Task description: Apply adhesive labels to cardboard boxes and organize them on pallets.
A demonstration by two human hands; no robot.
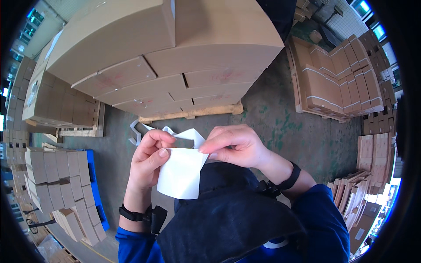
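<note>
A white, blank-looking label (180, 177) hangs in front of my chest, its lower edge curling slightly. My left hand (148, 158) pinches its upper left corner between thumb and fingers. At the upper right corner, my right hand (237, 144) is closed with thumb and index finger on the label's edge. Behind the label a folded white paper strip (189, 134) runs between the hands. More of that strip (135, 135) trails loosely past the far side of my left hand. Each of my wrists wears a black strap.
Ahead stands a tall stack of brown cartons (210, 61) on a wooden pallet (193, 115). Strapped cartons (337, 79) fill a pallet at the far right. To the left, small boxes (61, 171) are piled on a blue pallet (97, 188). Wooden boards (351, 193) lean at the right.
</note>
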